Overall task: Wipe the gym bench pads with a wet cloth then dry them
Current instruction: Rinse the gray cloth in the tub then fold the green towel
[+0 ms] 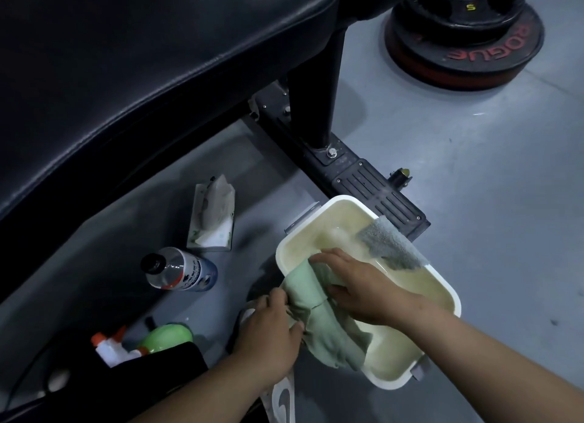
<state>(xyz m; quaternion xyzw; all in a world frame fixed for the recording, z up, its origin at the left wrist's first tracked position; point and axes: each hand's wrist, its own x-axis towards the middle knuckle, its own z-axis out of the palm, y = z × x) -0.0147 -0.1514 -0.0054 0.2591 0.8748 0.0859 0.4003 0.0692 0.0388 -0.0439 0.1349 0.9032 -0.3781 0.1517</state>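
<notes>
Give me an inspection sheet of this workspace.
Surface: grey floor.
Job's things: black pad overhead; basin holds water; green cloth hangs over its near rim; grey cloth lies over its far rim.
Clutter: tissues, bottle and sprayer on the floor beside the basin.
Fingers: left hand and right hand both grip the green cloth.
Cables: nothing clearly seen.
Surroundings: stacked plates; bench frame.

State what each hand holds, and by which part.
The left hand grips the green cloth at its bunched middle; the right hand holds its upper end.
</notes>
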